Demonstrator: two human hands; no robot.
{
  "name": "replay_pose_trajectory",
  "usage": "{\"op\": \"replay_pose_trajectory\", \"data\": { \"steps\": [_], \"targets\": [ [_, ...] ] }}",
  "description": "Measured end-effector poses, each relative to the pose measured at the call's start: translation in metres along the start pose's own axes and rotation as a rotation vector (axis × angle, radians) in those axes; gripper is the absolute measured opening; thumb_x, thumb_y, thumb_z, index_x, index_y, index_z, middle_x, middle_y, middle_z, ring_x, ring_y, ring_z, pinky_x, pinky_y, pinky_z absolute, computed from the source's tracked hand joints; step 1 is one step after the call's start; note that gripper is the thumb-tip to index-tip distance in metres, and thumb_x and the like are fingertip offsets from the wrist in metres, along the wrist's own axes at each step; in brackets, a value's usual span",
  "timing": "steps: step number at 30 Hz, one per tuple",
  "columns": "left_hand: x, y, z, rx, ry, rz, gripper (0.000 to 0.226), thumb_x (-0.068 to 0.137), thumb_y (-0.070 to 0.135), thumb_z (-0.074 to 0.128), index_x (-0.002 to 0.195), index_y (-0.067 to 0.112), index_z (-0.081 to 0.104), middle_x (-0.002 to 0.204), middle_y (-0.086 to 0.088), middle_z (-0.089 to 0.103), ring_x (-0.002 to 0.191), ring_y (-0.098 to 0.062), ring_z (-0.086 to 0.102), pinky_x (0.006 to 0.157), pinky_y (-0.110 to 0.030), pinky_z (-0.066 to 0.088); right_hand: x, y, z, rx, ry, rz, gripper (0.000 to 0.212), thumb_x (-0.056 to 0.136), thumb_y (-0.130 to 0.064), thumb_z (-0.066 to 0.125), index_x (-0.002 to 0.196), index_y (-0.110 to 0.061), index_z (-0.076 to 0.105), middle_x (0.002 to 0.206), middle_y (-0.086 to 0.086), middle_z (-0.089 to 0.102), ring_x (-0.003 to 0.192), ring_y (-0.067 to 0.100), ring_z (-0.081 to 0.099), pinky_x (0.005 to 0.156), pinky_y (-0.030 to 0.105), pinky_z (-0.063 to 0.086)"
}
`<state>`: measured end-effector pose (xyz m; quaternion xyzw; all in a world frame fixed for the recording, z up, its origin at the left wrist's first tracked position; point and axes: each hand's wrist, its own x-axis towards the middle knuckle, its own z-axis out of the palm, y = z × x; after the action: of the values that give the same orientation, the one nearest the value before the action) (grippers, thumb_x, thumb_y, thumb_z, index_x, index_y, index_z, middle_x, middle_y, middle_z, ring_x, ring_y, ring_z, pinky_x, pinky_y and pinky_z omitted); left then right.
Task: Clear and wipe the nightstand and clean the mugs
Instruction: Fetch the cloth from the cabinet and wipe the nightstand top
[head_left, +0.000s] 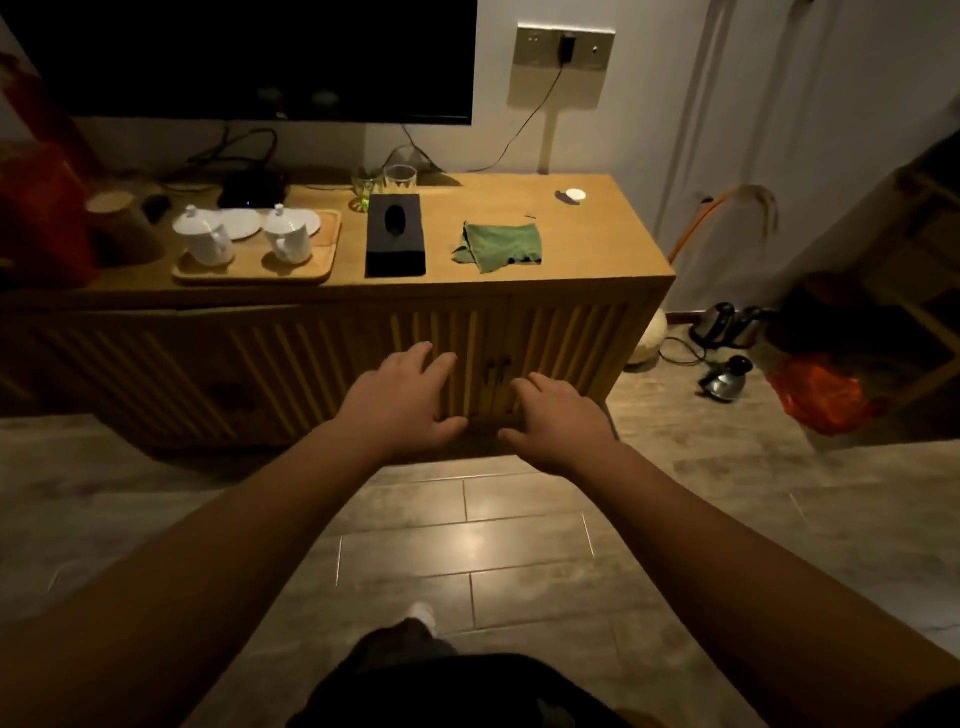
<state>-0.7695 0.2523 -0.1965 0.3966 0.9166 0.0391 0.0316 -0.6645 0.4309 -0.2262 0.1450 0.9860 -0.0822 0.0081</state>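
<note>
Beyond both hands' spread, empty fingers (434, 358) — green cloth (500, 246), well apart.

A dim, warm-toned room lit from overhead, with a soft glare patch on the glossy floor tiles (470, 545), deep shadow under the worktop (597, 228) and in the right corner, wide-angle bending at the edges, and a blurred red shape (41, 208) at far left.

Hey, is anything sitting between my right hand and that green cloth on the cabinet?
Nothing visible. The right hand is open, low in front of the cabinet doors; the green cloth lies alone on top, the black tissue box off to its left.
</note>
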Motion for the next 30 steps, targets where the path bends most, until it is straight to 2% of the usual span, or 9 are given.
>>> {"op": "replay_pose_trajectory", "data": {
  "steps": [9, 11, 14, 22, 30],
  "targets": [
    [0.182, -0.051, -0.012, 0.021, -0.050, 0.087, 0.086, 0.078, 0.069, 0.051, 0.148, 0.032, 0.018, 0.157, -0.006, 0.022, 0.139, -0.029, 0.032, 0.098, -0.048, 0.045, 0.162, 0.031, -0.021, 0.010, -0.082, 0.091, 0.072, 0.083, -0.057, 0.057, 0.143, -0.026, 0.032, 0.151, 0.004, 0.036, 0.134, 0.027, 0.038, 0.099, 0.048, 0.044],
    [0.230, -0.053, -0.006, 0.024, -0.082, 0.079, 0.086, 0.079, 0.070, 0.049, 0.148, 0.032, 0.016, 0.157, -0.006, 0.021, 0.139, -0.029, 0.032, 0.097, -0.048, 0.045, 0.204, 0.052, -0.019, 0.027, -0.113, 0.111, 0.071, 0.084, -0.056, 0.056, 0.143, -0.025, 0.031, 0.150, 0.004, 0.036, 0.134, 0.028, 0.038, 0.098, 0.048, 0.044],
    [0.254, -0.055, -0.004, 0.040, -0.109, 0.096, 0.085, 0.080, 0.071, 0.047, 0.148, 0.032, 0.015, 0.158, -0.006, 0.019, 0.139, -0.030, 0.032, 0.099, -0.048, 0.046, 0.228, 0.061, -0.019, 0.008, -0.134, 0.074, 0.071, 0.084, -0.056, 0.055, 0.142, -0.025, 0.031, 0.150, 0.004, 0.035, 0.132, 0.028, 0.039, 0.097, 0.048, 0.045],
    [0.425, -0.042, 0.006, 0.026, -0.152, 0.015, 0.084, 0.083, 0.069, 0.046, 0.150, 0.030, 0.013, 0.160, -0.005, 0.014, 0.140, -0.029, 0.031, 0.098, -0.046, 0.047, 0.381, 0.165, -0.025, 0.025, -0.199, 0.022, 0.062, 0.086, -0.053, 0.056, 0.136, -0.022, 0.036, 0.140, 0.004, 0.043, 0.124, 0.030, 0.045, 0.092, 0.049, 0.048],
    [0.522, -0.026, 0.018, -0.014, -0.229, -0.032, 0.084, 0.084, 0.068, 0.045, 0.150, 0.030, 0.012, 0.160, -0.005, 0.013, 0.141, -0.028, 0.028, 0.099, -0.048, 0.046, 0.473, 0.230, -0.038, 0.018, -0.262, -0.004, 0.062, 0.086, -0.051, 0.055, 0.136, -0.019, 0.036, 0.140, 0.006, 0.042, 0.124, 0.030, 0.044, 0.089, 0.047, 0.049]
  ]
}}
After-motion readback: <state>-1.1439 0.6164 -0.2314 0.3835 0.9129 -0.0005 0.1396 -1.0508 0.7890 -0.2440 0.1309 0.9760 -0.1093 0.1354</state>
